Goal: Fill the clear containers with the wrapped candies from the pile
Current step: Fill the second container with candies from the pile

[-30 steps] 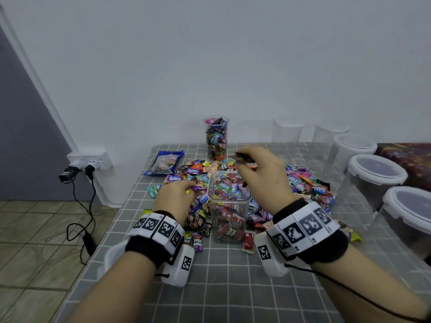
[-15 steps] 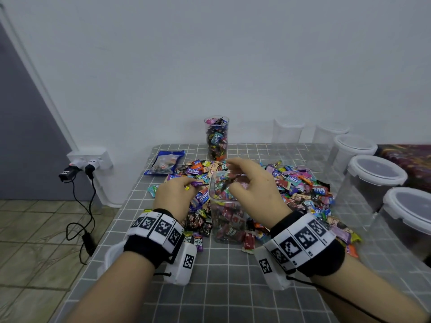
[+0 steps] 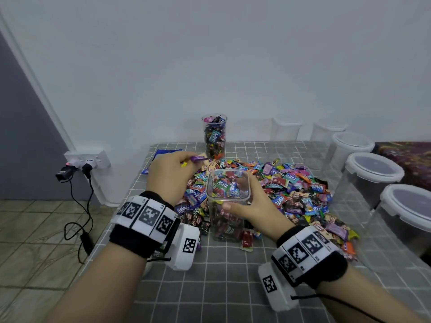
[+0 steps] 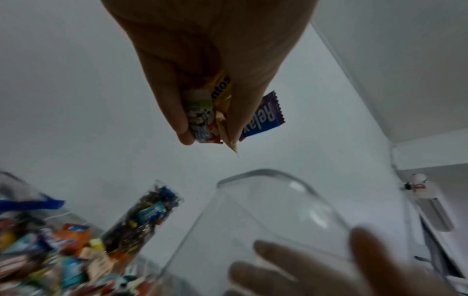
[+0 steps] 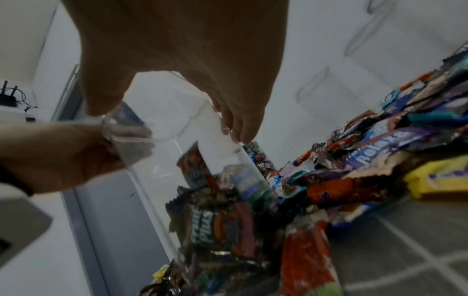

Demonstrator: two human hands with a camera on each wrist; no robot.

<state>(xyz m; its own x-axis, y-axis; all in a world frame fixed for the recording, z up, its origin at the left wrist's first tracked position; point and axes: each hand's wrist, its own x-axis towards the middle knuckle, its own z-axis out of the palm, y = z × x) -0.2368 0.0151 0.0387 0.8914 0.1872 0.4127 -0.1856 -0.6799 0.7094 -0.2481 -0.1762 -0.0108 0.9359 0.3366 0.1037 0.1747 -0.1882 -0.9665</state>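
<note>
A square clear container [image 3: 227, 220], partly filled with wrapped candies, stands at the near edge of the candy pile [image 3: 293, 187]. My right hand [image 3: 235, 198] grips it just under the rim, thumb on the near wall and fingers on the far side. In the right wrist view the same container [image 5: 177, 160] sits between thumb and fingers. Left of the container's mouth and above the pile, my left hand [image 3: 193, 163] is raised and pinches a few candies [image 4: 210, 116], one a purple Relaxa wrapper [image 4: 266, 116]. Below it is the container rim [image 4: 266, 180].
A tall round container [image 3: 214, 138] full of candies stands at the back. Empty clear tubs with white lids [image 3: 373, 171] line the right edge of the grey checked table [image 3: 221, 287]. A blue bag [image 3: 163, 152] lies at the back left, and a wall socket with cables [image 3: 86, 159] is further left.
My right hand let its dark candies go over the container and dropped down to grip the container's side. My left hand rose from the pile with a few candies.
</note>
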